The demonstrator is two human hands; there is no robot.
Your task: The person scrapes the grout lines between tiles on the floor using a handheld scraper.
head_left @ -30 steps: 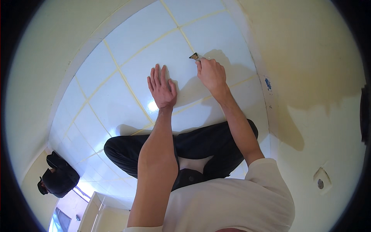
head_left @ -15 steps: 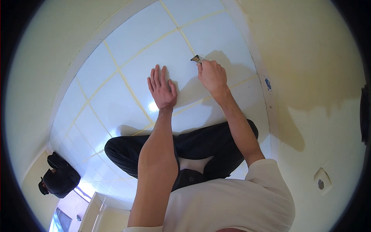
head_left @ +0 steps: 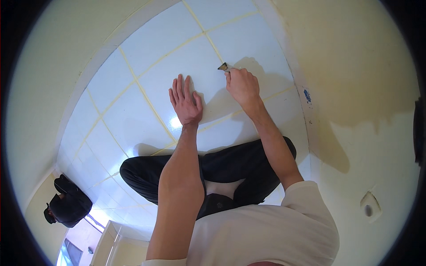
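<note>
Two bare hands are at work over a floor of white tiles [head_left: 239, 33], and the right hand [head_left: 243, 86] is curled tightly around the handle of a small scraper [head_left: 223, 67]. The left hand [head_left: 186, 102] grips nothing; it lies palm down on a tile with its fingers spread, and appears to be bracing the body. The step seems to be scraping along the yellowish grout line [head_left: 214, 48]. To do it well, the person would keep the blade low, its edge level, and pull in short, even strokes, pressing lightly so that a corner does not scratch the glaze. Whether the edge fully touches the tile is hard to tell.

The scraper's blade sticks out past the thumb side of the right hand, ahead and to the left, by the near visible end of that line. The left hand is well apart from it, farther left and closer to the body.
</note>
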